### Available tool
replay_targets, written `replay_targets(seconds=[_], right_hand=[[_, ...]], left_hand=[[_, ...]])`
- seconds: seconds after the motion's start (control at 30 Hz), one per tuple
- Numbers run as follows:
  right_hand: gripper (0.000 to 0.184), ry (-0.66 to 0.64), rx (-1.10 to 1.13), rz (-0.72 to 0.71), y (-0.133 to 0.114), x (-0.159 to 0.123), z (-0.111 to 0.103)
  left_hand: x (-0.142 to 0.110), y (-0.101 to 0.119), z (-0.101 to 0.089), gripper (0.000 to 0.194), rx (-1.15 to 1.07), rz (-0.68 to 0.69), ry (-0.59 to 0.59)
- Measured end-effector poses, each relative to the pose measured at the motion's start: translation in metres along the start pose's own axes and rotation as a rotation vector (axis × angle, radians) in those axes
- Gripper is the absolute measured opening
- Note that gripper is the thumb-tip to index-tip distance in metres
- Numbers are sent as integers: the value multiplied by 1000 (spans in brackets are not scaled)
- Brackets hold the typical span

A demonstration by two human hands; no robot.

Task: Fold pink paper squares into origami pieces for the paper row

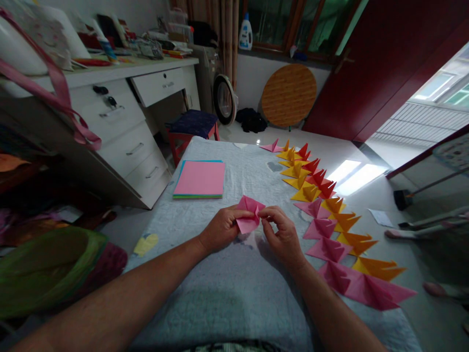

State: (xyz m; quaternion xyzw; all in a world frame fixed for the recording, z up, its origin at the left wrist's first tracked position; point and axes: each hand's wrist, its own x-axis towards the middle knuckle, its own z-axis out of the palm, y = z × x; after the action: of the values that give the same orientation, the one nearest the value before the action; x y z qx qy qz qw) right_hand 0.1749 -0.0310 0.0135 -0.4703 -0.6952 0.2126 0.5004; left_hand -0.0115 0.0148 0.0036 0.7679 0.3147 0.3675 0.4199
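A partly folded sheet of pink origami paper [248, 224] is held up over the cloth-covered table. My left hand [222, 227] grips its left side, the thumb lying across the front. On the right, the thumb and forefinger of my right hand [281, 231] pinch a raised fold at the paper's edge. Beyond my left hand lies a square stack of coloured paper [200, 178], pink on top, with blue and green edges showing. Rows of folded paper cranes [322, 228] in pink, yellow, orange and red stand along the table's right side.
A pale blue cloth [205, 303] covers the table. Past its far edge are a stool [193, 123] and a washing machine with its round door [224, 99] ajar. A white desk [124, 132] stands at the left, above a green-lined bin [51, 274]. At the right edge, another person's feet [394, 234] show.
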Motion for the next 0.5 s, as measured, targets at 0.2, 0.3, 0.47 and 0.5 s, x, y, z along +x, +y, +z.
replay_targets(seconds=[0.2, 0.3, 0.47, 0.5], right_hand=[[26, -38, -12, -27, 2, -1, 1], [30, -51, -6, -40, 1, -2, 1], [33, -87, -27, -38, 1, -4, 2], [33, -93, -35, -45, 1, -4, 2]], left_hand=[[-1, -3, 0, 39, -25, -17, 31], [-2, -5, 1, 43, -34, -45, 60], [-2, -5, 2, 42, -51, -72, 88], [-2, -5, 2, 42, -52, -76, 91]])
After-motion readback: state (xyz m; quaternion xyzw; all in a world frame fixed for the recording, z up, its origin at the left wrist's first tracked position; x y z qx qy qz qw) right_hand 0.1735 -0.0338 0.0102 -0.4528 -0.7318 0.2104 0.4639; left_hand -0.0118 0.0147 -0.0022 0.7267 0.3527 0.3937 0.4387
